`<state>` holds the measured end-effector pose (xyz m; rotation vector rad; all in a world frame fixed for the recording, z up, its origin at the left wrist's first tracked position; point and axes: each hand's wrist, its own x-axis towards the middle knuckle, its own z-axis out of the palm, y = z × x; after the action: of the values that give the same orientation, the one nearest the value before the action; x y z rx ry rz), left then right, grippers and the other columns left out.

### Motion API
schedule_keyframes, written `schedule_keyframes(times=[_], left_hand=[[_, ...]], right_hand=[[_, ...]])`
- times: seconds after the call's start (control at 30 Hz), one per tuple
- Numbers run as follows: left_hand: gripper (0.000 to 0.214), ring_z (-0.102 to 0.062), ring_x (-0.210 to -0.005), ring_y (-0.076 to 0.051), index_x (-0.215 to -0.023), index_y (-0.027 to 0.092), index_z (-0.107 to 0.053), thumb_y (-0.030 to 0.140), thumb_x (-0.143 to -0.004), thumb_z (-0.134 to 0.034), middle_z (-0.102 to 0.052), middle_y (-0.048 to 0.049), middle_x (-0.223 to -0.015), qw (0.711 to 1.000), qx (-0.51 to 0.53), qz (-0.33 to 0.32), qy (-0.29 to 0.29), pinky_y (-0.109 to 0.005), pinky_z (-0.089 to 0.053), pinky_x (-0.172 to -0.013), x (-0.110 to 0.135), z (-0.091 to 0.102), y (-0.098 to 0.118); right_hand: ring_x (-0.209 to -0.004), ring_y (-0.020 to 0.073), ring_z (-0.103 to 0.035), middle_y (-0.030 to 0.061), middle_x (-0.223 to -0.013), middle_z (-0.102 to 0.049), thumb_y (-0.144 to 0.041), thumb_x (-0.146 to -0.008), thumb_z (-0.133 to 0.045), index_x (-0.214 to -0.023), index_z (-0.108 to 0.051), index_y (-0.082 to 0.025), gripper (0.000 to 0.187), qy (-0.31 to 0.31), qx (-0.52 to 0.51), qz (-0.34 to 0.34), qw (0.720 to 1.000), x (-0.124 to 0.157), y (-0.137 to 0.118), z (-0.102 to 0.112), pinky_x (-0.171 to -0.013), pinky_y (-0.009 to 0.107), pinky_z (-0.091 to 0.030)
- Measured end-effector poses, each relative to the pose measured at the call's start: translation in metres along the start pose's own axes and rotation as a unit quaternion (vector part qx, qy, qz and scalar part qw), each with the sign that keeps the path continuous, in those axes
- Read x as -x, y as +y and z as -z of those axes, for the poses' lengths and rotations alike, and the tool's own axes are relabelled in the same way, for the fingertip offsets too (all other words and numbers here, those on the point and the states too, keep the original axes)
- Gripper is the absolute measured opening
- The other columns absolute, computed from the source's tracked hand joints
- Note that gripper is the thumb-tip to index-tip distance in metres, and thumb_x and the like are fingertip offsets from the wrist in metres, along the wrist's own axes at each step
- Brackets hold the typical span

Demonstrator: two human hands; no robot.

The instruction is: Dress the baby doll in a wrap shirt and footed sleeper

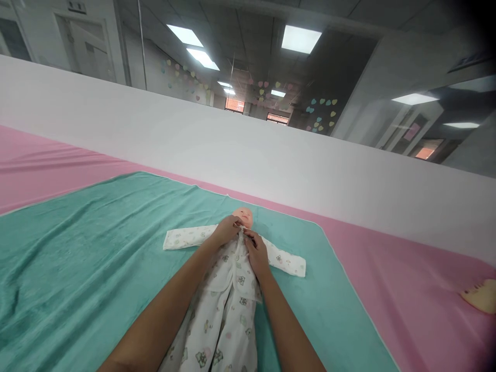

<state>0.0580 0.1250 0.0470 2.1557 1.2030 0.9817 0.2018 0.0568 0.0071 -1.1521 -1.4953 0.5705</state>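
Note:
A baby doll [245, 214] lies on its back, its head away from me, dressed in a white patterned jacket [222, 274] and matching trousers [205, 330]. The jacket's sleeves stretch out to both sides. At the doll's neck, my left hand [228, 230] pinches the jacket's collar from the left. My right hand [257, 250] grips the front edge of the same collar from the right, fingers bent. Fingertips of both hands nearly meet just below the chin. Whatever fastening lies between them is too small to make out.
Under the doll is a green blanket [96, 248] with soft folds, laid over a pink sheet [372, 258]. A low white wall [232, 150] runs behind, with glass above it. A yellow item [481, 296] sits at the right edge.

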Motion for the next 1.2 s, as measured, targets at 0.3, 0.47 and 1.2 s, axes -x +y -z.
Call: schedule_keyframes(times=[0.3,0.47,1.2], left_hand=[[0.037,-0.051,-0.101,-0.019,-0.101,0.020,-0.066,0.008,-0.082,-0.036,-0.061,-0.0065,-0.107,0.989,-0.079,-0.121,0.043,-0.033,-0.037,-0.093,0.035,-0.005,-0.004],[0.035,-0.049,-0.103,-0.020,-0.110,0.021,-0.061,0.014,-0.087,-0.037,-0.058,-0.0066,-0.113,0.987,-0.118,-0.074,0.076,-0.037,-0.038,-0.093,0.054,-0.004,-0.006],[0.043,-0.032,-0.130,-0.023,-0.129,0.030,-0.044,0.031,-0.085,-0.049,-0.031,-0.0040,-0.143,0.999,-0.043,-0.025,-0.013,-0.040,-0.034,-0.105,0.225,0.019,0.026]], right_hand=[[-0.111,0.0208,-0.046,0.0023,-0.116,-0.059,-0.026,-0.089,-0.039,-0.115,-0.058,-0.027,0.033,-0.069,0.094,0.129,0.985,0.017,-0.016,0.010,-0.098,0.038,-0.034],[-0.111,0.0219,-0.046,0.0013,-0.115,-0.060,-0.024,-0.087,-0.040,-0.118,-0.057,-0.028,0.036,-0.104,0.149,0.120,0.976,0.007,-0.024,0.005,-0.098,0.041,-0.034],[-0.128,0.0263,-0.035,0.0002,-0.138,-0.041,-0.035,-0.088,-0.048,-0.130,-0.045,-0.035,0.042,-0.165,0.164,0.140,0.962,0.151,-0.059,0.042,-0.106,0.049,-0.031]])
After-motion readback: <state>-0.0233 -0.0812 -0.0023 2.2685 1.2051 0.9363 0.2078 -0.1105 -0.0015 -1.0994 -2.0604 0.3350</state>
